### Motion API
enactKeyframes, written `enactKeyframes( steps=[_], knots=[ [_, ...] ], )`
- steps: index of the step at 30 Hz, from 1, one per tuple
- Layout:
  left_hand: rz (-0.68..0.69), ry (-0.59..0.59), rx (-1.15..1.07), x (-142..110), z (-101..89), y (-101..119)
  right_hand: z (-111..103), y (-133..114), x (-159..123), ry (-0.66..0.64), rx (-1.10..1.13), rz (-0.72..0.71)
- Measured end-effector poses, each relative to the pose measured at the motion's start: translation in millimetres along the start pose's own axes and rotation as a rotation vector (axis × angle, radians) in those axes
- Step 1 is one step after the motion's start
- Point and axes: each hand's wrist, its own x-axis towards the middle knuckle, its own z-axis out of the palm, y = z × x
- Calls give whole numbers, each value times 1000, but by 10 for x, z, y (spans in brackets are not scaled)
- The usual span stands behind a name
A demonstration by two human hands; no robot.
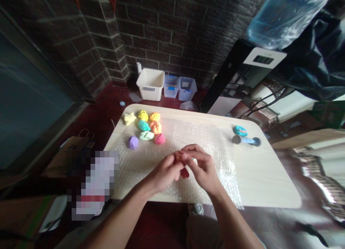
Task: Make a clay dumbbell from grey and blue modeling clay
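Observation:
My left hand [169, 170] and my right hand [202, 166] meet over the bubble wrap [188, 134], fingers curled and fingertips together. Both are closed around something small that the fingers mostly hide; I cannot make out what it is. A pale greenish bit shows beside the right fingers. To the left lie soft, clay-like lumps: purple [133, 142], pinkish red [160, 139], pale green [146, 135], teal [144, 125], orange [155, 127], light orange [155, 116], yellow [143, 115] and a pale yellow star-like one [129, 118].
On the table's [269, 177] right side are a teal lump [240, 130] with a pinkish streak and a blue dumbbell-shaped thing [249, 141]. Beyond the far edge, a white bin [150, 92] and two clear boxes [171, 91] stand on the floor. A water dispenser [229, 76] rises behind right.

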Motion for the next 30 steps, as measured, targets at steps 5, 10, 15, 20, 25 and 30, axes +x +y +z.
enactKeyframes(
  steps=[5, 10, 15, 20, 25, 30],
  knots=[
    [168, 138, 368, -15, -4, -115, 22, 49, -14, 61, 58, 51],
    [233, 223, 538, -3, -42, -132, 79, 115, -54, 43, 118, 119],
    [253, 199, 581, -19, -62, -48, 97, 149, -85, 88, 39, 107],
    [206, 135, 410, -51, -34, 45, 130, 146, -91, 134, -61, 3],
    [164, 205, 105, -21, -27, 63, 198, 81, -104, 181, -140, -139],
    [78, 117, -256, -21, -2, 100, 156, 52, -97, 160, -51, -98]
  ],
)
